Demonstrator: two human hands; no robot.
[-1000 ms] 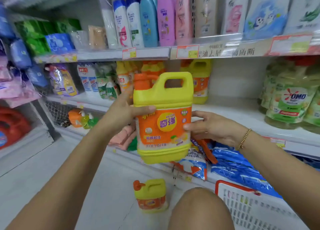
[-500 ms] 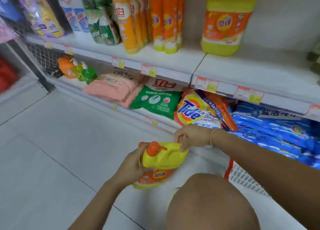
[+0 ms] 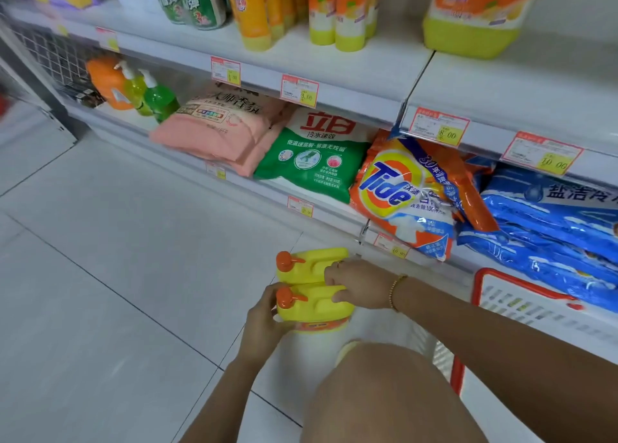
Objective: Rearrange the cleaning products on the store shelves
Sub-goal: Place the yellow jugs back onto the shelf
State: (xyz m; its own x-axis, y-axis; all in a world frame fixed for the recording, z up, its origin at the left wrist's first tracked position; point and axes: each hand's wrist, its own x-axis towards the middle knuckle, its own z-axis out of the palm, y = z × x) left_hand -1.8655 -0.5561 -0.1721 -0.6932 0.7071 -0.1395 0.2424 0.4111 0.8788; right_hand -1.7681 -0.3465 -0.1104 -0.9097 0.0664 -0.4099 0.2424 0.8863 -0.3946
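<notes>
A second ago the near jug (image 3: 317, 305) is held up in front of the middle shelf (image 3: 368, 75) with a single jug on the floor; half a second ago it is tipped over that one; now it stands upright on the tiled floor (image 3: 133, 275), touching the far jug (image 3: 307, 263) just behind it, both in front of the bottom shelf. The view has dropped with it, so the upper shelf of bottles is out of sight. The left hand (image 3: 264, 322) wraps the near jug's left side below the cap, fingers curled and close together, thumb up by the spout. The right hand (image 3: 363, 287), with a bracelet (image 3: 396, 289) at the wrist, grips the rear end of the near jug's handle between the thumb and bent fingers, and the fingers also lie against the far jug's handle. Both jugs are bright yellow with a moulded carry handle on top and an orange screw cap at the left end; a strip of orange label shows low on the near one. Behind them lie a Tide bag (image 3: 401, 192), a green bag (image 3: 311, 161) and blue bags (image 3: 551, 228). A white basket (image 3: 521, 305) with a red rim sits to the right, and a bare knee (image 3: 384, 392) fills the bottom of the view.
</notes>
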